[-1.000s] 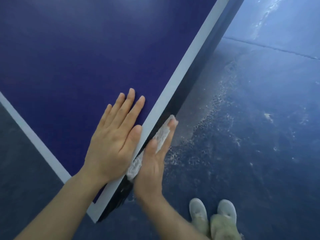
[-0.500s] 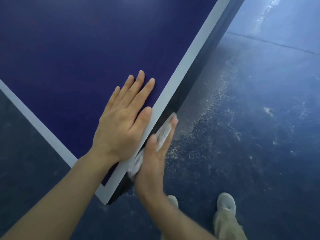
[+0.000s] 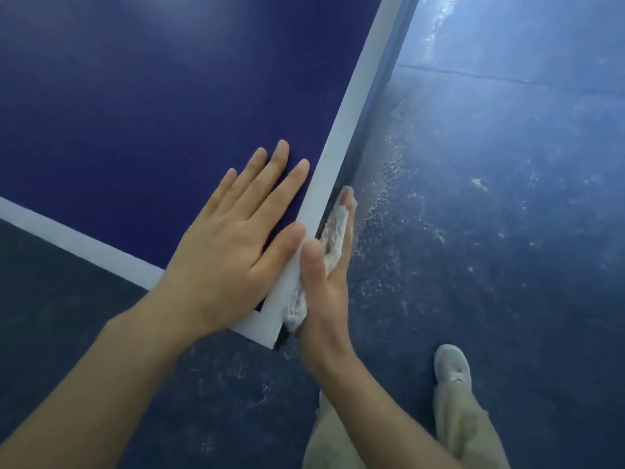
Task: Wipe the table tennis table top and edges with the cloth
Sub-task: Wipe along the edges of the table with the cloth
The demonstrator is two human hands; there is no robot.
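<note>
The dark blue table tennis table top (image 3: 135, 106) fills the upper left, bordered by a white line (image 3: 351, 116) along its right edge. My left hand (image 3: 233, 245) lies flat on the top near the corner, fingers straight. My right hand (image 3: 324, 275) stands on edge against the table's dark side edge and presses a white cloth (image 3: 333, 236) flat against it with straight fingers. The cloth's lower end (image 3: 296, 311) bunches near the table corner (image 3: 270, 343).
The blue floor (image 3: 490, 231) to the right carries pale scuffs and speckles. My legs in light trousers (image 3: 463, 421) and a pale shoe (image 3: 451, 363) stand at the bottom right, close to the corner.
Both hands have slid along the edge toward the table corner, which now lies closer beneath them. My view has shifted and my feet have stepped along the floor.
</note>
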